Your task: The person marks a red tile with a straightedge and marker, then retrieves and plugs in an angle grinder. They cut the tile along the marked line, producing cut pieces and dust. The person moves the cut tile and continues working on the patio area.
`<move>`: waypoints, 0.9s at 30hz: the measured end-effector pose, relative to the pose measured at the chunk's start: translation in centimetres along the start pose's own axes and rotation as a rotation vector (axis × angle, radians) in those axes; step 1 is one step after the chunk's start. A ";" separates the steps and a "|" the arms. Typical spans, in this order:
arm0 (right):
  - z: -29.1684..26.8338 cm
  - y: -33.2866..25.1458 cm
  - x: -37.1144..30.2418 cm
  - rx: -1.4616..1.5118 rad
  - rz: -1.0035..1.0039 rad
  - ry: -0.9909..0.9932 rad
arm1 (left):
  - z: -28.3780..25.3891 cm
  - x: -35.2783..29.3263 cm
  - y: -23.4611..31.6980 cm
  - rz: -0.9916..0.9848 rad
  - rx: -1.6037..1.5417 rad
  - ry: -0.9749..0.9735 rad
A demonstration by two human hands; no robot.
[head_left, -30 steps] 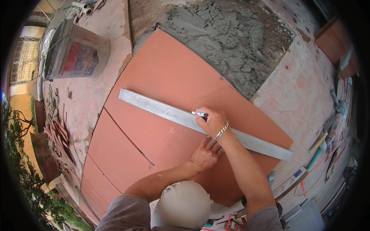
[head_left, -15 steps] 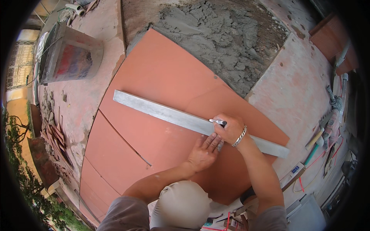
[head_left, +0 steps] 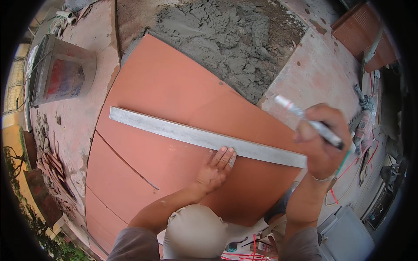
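A long silvery metal straightedge (head_left: 174, 130) lies aslant across a large terracotta-coloured tile (head_left: 143, 78). My left hand (head_left: 215, 168) presses flat near its middle, the stretched fingertips resting on the bar's near edge. Raised off the tile at the right, my right hand (head_left: 326, 135) is closed around a whitish marker pen (head_left: 322, 129) with a dark end; motion smears both a little. A bracelet circles my right wrist. The bar's right end reaches close to that hand, which stands above it in the view.
Wet grey mortar (head_left: 217, 39) is spread beyond the tile's far edge. A clear plastic bucket (head_left: 69, 76) stands at the left, near broken tile pieces (head_left: 54, 163). An angle grinder (head_left: 362, 124), cords and a grey case (head_left: 348, 232) lie on the right; stacked red tiles (head_left: 365, 32) stand far right.
My right hand has lifted from the straightedge and swung right and toward the camera, marker still in it. My left hand stays on the bar. The whole view has shifted slightly.
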State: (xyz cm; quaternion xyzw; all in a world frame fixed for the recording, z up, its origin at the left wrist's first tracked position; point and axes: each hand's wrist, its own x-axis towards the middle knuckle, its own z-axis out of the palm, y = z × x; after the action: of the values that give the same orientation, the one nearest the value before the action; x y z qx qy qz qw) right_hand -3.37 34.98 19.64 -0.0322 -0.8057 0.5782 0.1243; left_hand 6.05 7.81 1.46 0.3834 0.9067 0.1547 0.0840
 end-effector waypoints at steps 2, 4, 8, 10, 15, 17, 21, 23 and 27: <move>-3.1 -2.4 1.8 0.435 -0.296 0.235 | 0.3 0.0 0.0 -0.005 0.029 -0.036; -4.5 -0.9 4.1 1.157 -0.427 -0.093 | 0.4 0.1 0.1 -0.002 0.021 -0.006; -7.2 -0.3 5.6 1.252 -0.099 -0.314 | -0.2 0.5 0.1 0.025 0.095 -0.035; -8.4 -1.6 4.9 0.963 -0.143 -0.050 | -0.2 0.9 -0.2 0.025 0.062 0.062; -9.2 -3.0 4.5 1.185 -0.351 -0.445 | -0.6 0.5 0.0 0.017 0.067 0.000; -9.4 -3.3 5.6 1.278 -0.155 -0.760 | -0.6 0.3 0.0 0.021 0.063 -0.013; -11.1 -7.2 4.3 0.730 -0.097 -0.028 | -0.5 -0.2 0.3 0.010 0.017 -0.012; -11.8 -7.3 2.6 0.672 -0.230 -0.050 | -0.3 0.0 0.1 0.008 0.016 -0.060; -6.6 1.4 2.6 -0.122 0.296 -0.501 | -0.2 -0.2 0.1 0.033 0.035 -0.064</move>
State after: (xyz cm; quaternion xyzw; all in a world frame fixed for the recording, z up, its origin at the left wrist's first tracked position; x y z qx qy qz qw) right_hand -4.48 42.03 20.77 -0.0131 -0.8311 0.5306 -0.1660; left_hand 6.18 7.71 1.71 0.4044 0.8996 0.1279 0.1035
